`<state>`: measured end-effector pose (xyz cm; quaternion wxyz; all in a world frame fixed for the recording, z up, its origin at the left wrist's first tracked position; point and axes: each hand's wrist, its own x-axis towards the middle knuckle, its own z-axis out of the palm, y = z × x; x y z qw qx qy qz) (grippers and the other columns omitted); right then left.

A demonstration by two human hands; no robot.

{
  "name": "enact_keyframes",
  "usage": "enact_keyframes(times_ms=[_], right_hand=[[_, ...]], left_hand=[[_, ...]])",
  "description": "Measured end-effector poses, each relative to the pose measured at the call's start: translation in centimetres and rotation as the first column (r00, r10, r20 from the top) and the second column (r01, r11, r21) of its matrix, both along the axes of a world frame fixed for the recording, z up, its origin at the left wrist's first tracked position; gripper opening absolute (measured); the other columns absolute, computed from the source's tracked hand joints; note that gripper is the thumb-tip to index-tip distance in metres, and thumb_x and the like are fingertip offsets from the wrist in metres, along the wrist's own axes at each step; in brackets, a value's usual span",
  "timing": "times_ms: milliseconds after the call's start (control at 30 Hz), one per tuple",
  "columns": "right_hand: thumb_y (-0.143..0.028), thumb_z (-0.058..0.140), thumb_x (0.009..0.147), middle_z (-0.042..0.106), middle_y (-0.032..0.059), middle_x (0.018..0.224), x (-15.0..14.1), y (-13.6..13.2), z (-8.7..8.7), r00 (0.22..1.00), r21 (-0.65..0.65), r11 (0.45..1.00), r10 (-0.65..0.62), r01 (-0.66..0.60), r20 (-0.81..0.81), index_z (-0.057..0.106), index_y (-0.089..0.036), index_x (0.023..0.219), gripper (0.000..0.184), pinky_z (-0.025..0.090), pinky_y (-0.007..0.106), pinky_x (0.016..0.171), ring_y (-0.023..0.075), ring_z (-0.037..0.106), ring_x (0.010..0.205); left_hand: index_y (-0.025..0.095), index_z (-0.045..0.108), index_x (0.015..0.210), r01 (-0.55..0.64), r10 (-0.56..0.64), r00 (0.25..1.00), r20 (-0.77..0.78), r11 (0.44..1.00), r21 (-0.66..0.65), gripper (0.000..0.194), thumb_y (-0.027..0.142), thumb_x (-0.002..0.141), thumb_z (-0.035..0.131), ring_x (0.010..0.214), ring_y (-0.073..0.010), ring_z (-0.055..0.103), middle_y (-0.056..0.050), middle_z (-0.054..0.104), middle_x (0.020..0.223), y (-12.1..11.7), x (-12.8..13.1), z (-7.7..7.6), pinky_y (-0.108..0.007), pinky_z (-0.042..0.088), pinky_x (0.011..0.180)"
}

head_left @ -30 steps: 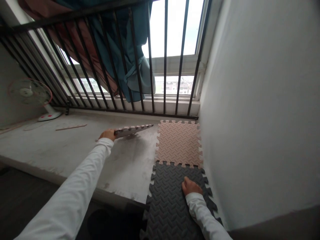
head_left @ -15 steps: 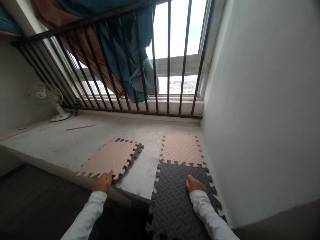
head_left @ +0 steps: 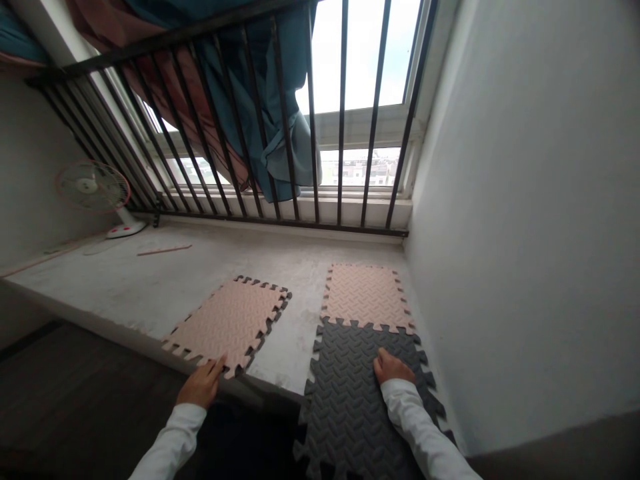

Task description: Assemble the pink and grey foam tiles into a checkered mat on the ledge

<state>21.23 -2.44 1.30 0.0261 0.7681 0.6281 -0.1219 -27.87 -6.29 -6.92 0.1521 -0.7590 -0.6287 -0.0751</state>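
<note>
My left hand (head_left: 201,383) is at the near edge of a pink foam mat tile (head_left: 227,323), its fingers closed over the toothed rim. Beneath that tile, a dark tile's teeth show along the far and right sides. The pair lies on the pale ledge, its near corner reaching the front edge. On the right, my right hand (head_left: 393,368) rests as a fist on a dark grey foam tile (head_left: 345,393), with nothing visible in it. This dark tile meets a second pink foam tile (head_left: 367,297) along a toothed seam, and its near part extends past the ledge's front.
Dark metal railing (head_left: 280,133) stands at the back before a window, with a blue and pink curtain (head_left: 250,120) hanging there. A fan (head_left: 93,190) and a thin strip (head_left: 164,251) are on the ledge (head_left: 100,287) at left. A white wall (head_left: 525,233) bounds the right side.
The left pink tile and the dark one under it have come down flatter and line up more closely. My left hand has shifted slightly down and left. My right fist stays in place.
</note>
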Motion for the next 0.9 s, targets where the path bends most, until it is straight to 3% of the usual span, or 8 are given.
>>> enact_keyframes(times_ms=[333, 500, 600, 700, 900], right_hand=[[-0.03, 0.028, 0.079, 0.064, 0.0043, 0.085, -0.3, -0.1, 0.9, 1.0, -0.032, 0.999, -0.017, 0.017, -0.008, 0.054, -0.026, 0.084, 0.026, 0.035, 0.026, 0.057, 0.0174, 0.059, 0.075], [-0.03, 0.029, 0.08, 0.064, 0.0038, 0.087, -0.4, 0.0, 0.7, 0.999, -0.035, 0.999, -0.035, 0.035, 0.017, 0.054, -0.026, 0.084, 0.026, 0.037, 0.026, 0.059, 0.0178, 0.059, 0.078], [-0.03, 0.029, 0.08, 0.064, 0.0035, 0.086, -0.4, 0.0, 0.7, 0.999, -0.036, 0.999, -0.034, 0.034, 0.018, 0.054, -0.027, 0.084, 0.026, 0.037, 0.026, 0.059, 0.0173, 0.059, 0.077], [-0.031, 0.028, 0.079, 0.064, 0.0039, 0.086, -0.3, -0.1, 0.8, 1.0, -0.038, 0.999, -0.019, 0.019, 0.002, 0.054, -0.026, 0.084, 0.027, 0.037, 0.026, 0.057, 0.0176, 0.059, 0.076], [-0.03, 0.027, 0.079, 0.064, 0.0038, 0.086, -0.2, -0.1, 1.0, 1.0, -0.034, 0.999, -0.011, 0.011, -0.013, 0.054, -0.026, 0.084, 0.027, 0.037, 0.026, 0.057, 0.0171, 0.059, 0.076]], left_hand=[[0.027, 0.057, 0.104, -0.02, 0.021, 1.0, -0.022, 0.999, 0.041, 0.042, 0.01, 0.072, 0.035, 0.082, -0.0156, 0.058, -0.005, 0.064, 0.088, -0.1, 1.0, 0.4, -0.026, 0.048, 0.074], [0.023, 0.056, 0.105, 0.056, -0.051, 0.997, -0.054, 0.993, 0.106, 0.042, 0.009, 0.072, 0.034, 0.077, -0.0149, 0.057, -0.006, 0.064, 0.083, 0.4, 1.4, 0.3, -0.025, 0.047, 0.071], [0.023, 0.057, 0.104, 0.021, -0.016, 0.999, -0.041, 0.992, 0.121, 0.036, 0.016, 0.076, 0.035, 0.078, -0.0156, 0.057, -0.007, 0.064, 0.083, 0.5, 1.4, 0.2, -0.026, 0.046, 0.071], [0.024, 0.057, 0.104, -0.001, 0.001, 1.0, 0.002, 0.999, 0.054, 0.033, 0.026, 0.077, 0.038, 0.076, -0.0163, 0.057, -0.006, 0.064, 0.084, 0.6, 1.6, 0.3, -0.026, 0.046, 0.067], [0.02, 0.058, 0.103, -0.125, 0.121, 0.988, 0.099, 0.992, 0.034, 0.035, 0.028, 0.08, 0.033, 0.072, -0.0153, 0.055, -0.006, 0.063, 0.079, 0.9, 2.9, 0.9, -0.026, 0.044, 0.071]])
